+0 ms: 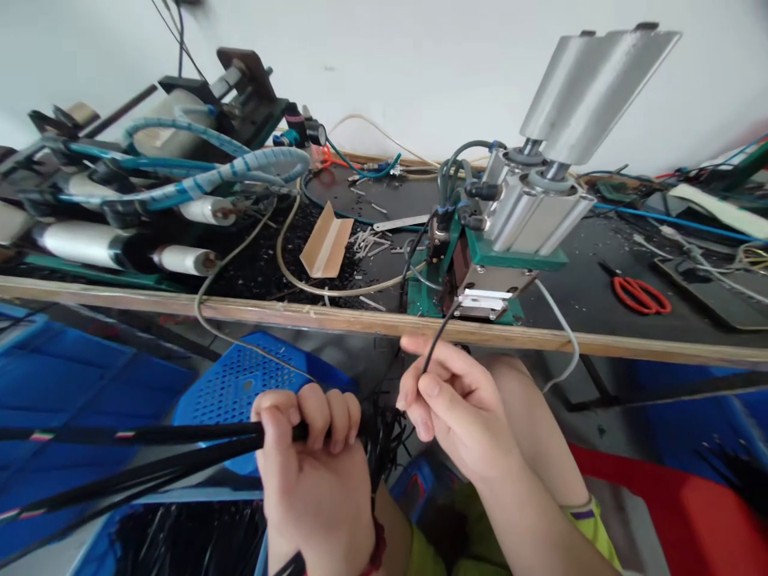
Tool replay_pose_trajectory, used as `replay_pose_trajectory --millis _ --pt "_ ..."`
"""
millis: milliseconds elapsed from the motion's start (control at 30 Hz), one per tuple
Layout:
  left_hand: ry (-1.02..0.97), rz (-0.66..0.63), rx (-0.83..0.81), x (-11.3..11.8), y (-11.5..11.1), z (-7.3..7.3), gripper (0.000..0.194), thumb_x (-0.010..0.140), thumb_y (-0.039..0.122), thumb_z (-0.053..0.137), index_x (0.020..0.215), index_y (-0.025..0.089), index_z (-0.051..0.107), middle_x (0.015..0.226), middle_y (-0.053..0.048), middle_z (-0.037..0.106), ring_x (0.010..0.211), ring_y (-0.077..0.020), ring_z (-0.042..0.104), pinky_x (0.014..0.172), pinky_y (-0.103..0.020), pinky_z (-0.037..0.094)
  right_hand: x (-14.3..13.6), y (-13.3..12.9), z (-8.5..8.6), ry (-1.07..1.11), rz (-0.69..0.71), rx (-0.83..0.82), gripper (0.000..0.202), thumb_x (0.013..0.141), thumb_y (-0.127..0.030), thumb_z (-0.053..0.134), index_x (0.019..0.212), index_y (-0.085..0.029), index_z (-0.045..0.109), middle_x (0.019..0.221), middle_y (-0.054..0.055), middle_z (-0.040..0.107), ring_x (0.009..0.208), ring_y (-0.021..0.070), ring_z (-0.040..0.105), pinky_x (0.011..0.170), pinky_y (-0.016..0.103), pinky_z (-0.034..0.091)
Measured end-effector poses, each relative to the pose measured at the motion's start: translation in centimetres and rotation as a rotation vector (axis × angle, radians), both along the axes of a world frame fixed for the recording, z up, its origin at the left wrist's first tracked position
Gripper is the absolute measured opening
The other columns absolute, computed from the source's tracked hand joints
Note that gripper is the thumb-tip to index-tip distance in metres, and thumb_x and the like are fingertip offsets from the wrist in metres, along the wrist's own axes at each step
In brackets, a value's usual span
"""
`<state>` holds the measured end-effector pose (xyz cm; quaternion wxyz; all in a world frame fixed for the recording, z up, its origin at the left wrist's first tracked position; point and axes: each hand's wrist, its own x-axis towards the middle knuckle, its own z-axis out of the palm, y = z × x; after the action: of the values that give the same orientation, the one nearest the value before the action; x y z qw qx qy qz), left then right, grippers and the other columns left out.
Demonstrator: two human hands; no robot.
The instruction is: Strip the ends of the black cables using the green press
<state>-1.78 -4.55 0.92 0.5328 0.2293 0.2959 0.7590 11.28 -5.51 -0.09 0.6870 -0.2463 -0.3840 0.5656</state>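
Wrapped round a bundle of black cables (198, 434), my left hand (315, 456) is closed at the lower middle; the cables trail off to the left edge. My right hand (456, 396), to its right, pinches a single black cable (440, 334) between thumb and finger. That cable's far end reaches the white slotted part (485, 299) at the front of a small press machine (534, 212) with silver cylinders and a green base. Whether the tip is inside the slot is too small to tell.
A wooden bench edge (300, 314) crosses the view. Red-handled scissors (641, 295) lie right, a cardboard piece (327, 242) and scraps in the middle, a machine with blue hoses (198, 184) left. Below are a blue perforated stool (240, 380) and a bin of black cables (186, 538).
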Motion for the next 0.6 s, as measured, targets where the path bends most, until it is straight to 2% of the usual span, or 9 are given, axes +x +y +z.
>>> replay_pose_trajectory --millis 67,167,267,367,467,533,600 --pt "0.020 -0.010 0.006 0.2 0.0 0.0 0.038 0.117 0.028 0.049 0.080 0.022 0.054 0.061 0.005 0.027 0.050 -0.0143 0.019 0.048 -0.026 0.036 0.6 -0.3 -0.5 -0.152 -0.211 0.023 0.038 0.106 -0.027 0.081 0.141 -0.035 0.071 0.085 -0.003 0.085 0.046 0.0072 0.060 0.046 0.018 0.049" --pt "0.034 -0.013 0.022 0.5 0.0 0.1 0.039 0.118 0.028 0.046 0.081 0.022 0.054 0.061 0.005 0.026 0.050 -0.0144 0.019 0.049 -0.027 0.034 1.9 -0.7 -0.8 -0.479 -0.511 0.169 0.033 0.106 -0.014 0.074 0.132 -0.034 0.073 0.091 -0.003 0.089 0.051 0.0093 0.067 0.046 0.019 0.049" --pt "0.047 0.016 0.021 0.8 0.0 0.2 0.039 0.118 0.027 0.044 0.081 0.022 0.052 0.060 0.005 0.026 0.049 -0.0143 0.019 0.049 -0.028 0.032 3.5 -0.6 -0.8 -0.816 -0.632 0.327 0.028 0.104 -0.006 0.067 0.118 -0.027 0.079 0.111 0.003 0.091 0.052 0.0094 0.068 0.049 0.023 0.057" --pt "0.084 0.026 0.020 1.2 0.1 0.2 0.037 0.116 0.030 0.050 0.080 0.022 0.052 0.058 0.005 0.027 0.049 -0.0138 0.019 0.049 -0.030 0.030 4.9 0.1 -1.2 -0.978 -0.681 0.407 0.036 0.104 -0.003 0.062 0.126 -0.025 0.077 0.127 0.006 0.088 0.074 0.0144 0.083 0.067 0.027 0.070" --pt "0.101 0.007 0.010 1.6 0.1 0.2 0.037 0.113 0.036 0.063 0.080 0.022 0.051 0.058 0.006 0.028 0.049 -0.0130 0.019 0.050 -0.031 0.028 6.3 0.8 -1.8 -1.074 -0.749 0.515 0.043 0.100 0.001 0.067 0.131 -0.027 0.077 0.120 0.003 0.090 0.094 0.0185 0.088 0.083 0.033 0.074" --pt "0.094 -0.003 -0.006 1.8 0.1 0.2 0.039 0.111 0.039 0.067 0.079 0.023 0.051 0.058 0.006 0.029 0.049 -0.0127 0.019 0.050 -0.031 0.028 7.3 1.0 -2.1 -1.127 -0.878 0.558 0.043 0.095 0.000 0.077 0.126 -0.030 0.082 0.106 0.001 0.089 0.089 0.0189 0.085 0.078 0.033 0.072" --pt "0.081 -0.010 -0.031 2.0 0.1 0.3 0.040 0.112 0.039 0.066 0.079 0.023 0.051 0.058 0.006 0.028 0.050 -0.0129 0.018 0.051 -0.032 0.027 8.1 0.9 -2.3 -1.158 -1.060 0.523 0.038 0.090 -0.006 0.087 0.115 -0.035 0.087 0.098 0.001 0.081 0.080 0.0182 0.078 0.065 0.032 0.065"
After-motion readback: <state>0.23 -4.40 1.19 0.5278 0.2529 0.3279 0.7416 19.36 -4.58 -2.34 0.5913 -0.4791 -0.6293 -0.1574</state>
